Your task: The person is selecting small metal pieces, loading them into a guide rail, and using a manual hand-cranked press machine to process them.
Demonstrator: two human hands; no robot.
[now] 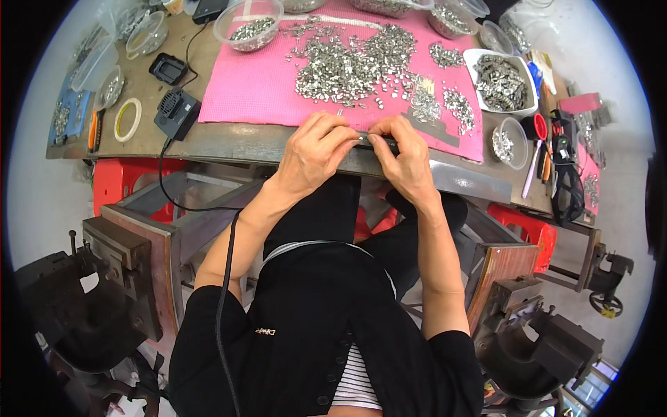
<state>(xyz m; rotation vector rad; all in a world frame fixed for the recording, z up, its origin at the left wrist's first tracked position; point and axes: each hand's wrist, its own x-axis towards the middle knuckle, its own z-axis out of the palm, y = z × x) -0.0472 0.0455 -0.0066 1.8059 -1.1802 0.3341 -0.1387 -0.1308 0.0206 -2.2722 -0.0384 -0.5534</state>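
Note:
My left hand [314, 154] and my right hand [408, 161] meet at the near edge of the pink mat [236, 97]. Both are closed in a pinch, thumbs against forefingers. Between the fingertips shows a narrow dark strip [392, 144] with a small shiny bit by the left fingers; the fingers hide most of it. Just beyond lies a broad heap of small silver metal pieces [347, 66]. Thin metal pins [425, 104] lie in a smaller pile beyond my right hand, above a flat grey plate [438, 132]. Further loose metal pieces [458, 110] are right of the pins.
Clear tubs [250, 26] of metal parts line the far side. A white tub [501, 82] and a round cup [511, 142] stand right. A black device [176, 112] with a cable and a tape roll [126, 119] lie left. Vises [118, 278] flank me below.

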